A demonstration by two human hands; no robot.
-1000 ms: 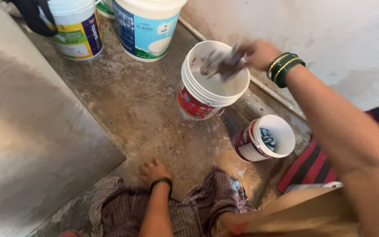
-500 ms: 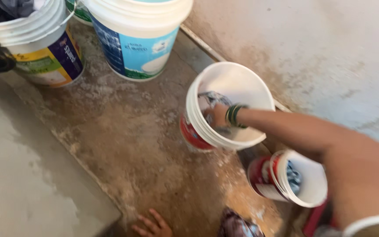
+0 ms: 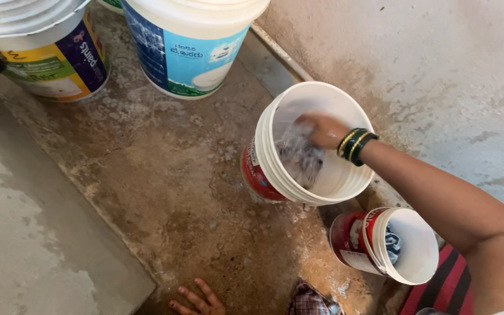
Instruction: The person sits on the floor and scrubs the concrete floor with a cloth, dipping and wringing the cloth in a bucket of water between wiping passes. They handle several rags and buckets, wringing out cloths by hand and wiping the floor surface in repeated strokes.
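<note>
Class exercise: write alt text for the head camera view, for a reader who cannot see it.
The right hand reaches into a white bucket and grips a wet cloth. The left hand rests flat on the stained floor. A smaller bucket sits beside it, and two large tubs stand behind.

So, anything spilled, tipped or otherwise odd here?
The small white bucket lies tipped on its side by the wall. The floor looks wet and stained. The right hand is inside the upright white bucket.
</note>
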